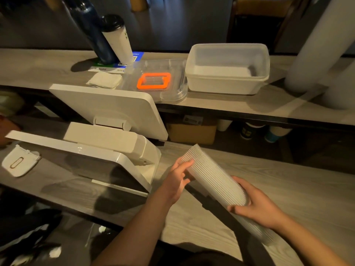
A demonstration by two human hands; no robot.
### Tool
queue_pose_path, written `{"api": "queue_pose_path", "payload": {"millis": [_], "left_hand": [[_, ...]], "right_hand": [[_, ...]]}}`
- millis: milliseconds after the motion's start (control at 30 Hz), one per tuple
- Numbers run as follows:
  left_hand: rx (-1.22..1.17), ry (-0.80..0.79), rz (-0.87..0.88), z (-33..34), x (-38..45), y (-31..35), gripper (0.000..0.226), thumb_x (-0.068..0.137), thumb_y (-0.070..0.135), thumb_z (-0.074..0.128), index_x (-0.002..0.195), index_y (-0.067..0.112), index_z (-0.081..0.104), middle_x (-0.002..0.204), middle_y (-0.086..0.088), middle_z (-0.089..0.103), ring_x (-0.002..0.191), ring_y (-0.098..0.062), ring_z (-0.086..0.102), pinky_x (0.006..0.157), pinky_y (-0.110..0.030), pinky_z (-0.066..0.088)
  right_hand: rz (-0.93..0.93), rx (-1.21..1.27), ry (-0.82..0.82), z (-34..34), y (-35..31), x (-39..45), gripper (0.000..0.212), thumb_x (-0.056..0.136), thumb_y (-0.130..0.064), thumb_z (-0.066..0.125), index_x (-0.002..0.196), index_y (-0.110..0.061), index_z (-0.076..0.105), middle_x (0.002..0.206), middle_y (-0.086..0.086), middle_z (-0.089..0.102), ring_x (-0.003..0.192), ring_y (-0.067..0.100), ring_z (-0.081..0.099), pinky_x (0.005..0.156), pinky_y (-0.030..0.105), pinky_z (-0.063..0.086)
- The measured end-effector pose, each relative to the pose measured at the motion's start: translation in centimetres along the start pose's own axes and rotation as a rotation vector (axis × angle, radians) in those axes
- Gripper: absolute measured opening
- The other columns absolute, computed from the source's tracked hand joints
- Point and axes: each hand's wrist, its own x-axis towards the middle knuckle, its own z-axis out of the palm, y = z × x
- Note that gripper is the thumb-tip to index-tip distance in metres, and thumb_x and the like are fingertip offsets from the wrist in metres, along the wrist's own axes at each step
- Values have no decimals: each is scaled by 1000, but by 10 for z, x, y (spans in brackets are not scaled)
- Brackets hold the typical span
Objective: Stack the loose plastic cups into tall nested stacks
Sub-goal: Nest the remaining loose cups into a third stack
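From the head camera, a long nested stack of clear plastic cups lies tilted across the lower wooden counter, one end pointing up and away toward the point-of-sale terminal, the other end running down toward the person. The left hand grips the stack near its far end, fingers curled over the rims and thumb beneath. The right hand wraps round the stack lower down, fingers curled over the top of the ribbed rims. Whether the stack rests on the counter or is lifted just above it cannot be told.

On the raised shelf behind sit a white translucent plastic tub, just beside it a clear lid with an orange handle, then a folded white cloth. Farther left on the shelf stand a white cup with a black lid and a dark blue bottle, touching each other. Under the shelf are a cardboard box and several paper cups
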Motion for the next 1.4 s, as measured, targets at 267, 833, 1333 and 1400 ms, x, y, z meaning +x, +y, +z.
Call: {"api": "queue_pose_path", "payload": {"millis": [267,833,1333,1400], "left_hand": [[104,1,-48,0,1,4,54,82,64,52,123,29,56,133,-5,60,131,-26,51,116,-55,33],[1113,389,79,-29,92,-25,92,76,36,83,151,21,32,152,-8,36,133,-27,44,106,-45,45],[676,280,93,2,104,-14,81,79,11,81,146,20,37,133,-7,55,116,-21,58,94,-35,52],[556,245,113,3,98,1,76,80,15,80,141,31,39,123,-3,60,108,-18,62,87,-34,54]], "right_hand": [[-3,-57,44,-1,-5,10,89,72,-52,80,141,-48,25,128,-31,42,117,-5,46,85,9,44],[134,-16,89,-15,19,19,103,66,-65,74,151,-37,24,135,-20,42,122,4,45,97,23,46],[162,20,139,-30,36,12,91,73,-49,81,146,-44,26,128,-28,42,117,0,47,93,21,47],[146,18,147,-30,34,12,89,74,-48,81,143,-46,25,126,-33,41,114,-4,46,89,17,45]]}}
